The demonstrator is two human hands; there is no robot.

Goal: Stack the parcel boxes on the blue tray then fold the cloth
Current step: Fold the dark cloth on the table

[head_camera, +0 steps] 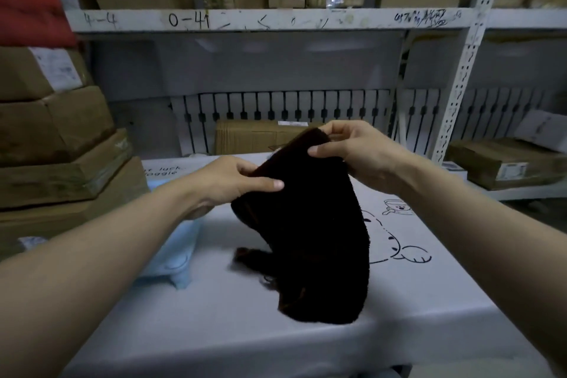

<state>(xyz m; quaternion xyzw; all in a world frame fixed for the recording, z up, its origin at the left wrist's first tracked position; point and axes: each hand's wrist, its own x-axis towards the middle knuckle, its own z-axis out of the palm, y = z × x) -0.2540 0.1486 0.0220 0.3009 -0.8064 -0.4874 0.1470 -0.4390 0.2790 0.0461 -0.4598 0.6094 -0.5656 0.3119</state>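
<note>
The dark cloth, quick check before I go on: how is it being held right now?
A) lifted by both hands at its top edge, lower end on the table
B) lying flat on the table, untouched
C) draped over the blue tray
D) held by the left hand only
A: the left hand and right hand each pinch the top edge of the dark cloth, whose lower end trails onto the table.

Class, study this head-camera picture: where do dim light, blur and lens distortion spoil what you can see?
Head view: dim light turns the dark cloth into a near-featureless mass; the blue tray beneath the left hand looks soft and blurred; the wide lens bows the shelf post and stretches both forearms; the right hand stays fairly sharp.
</note>
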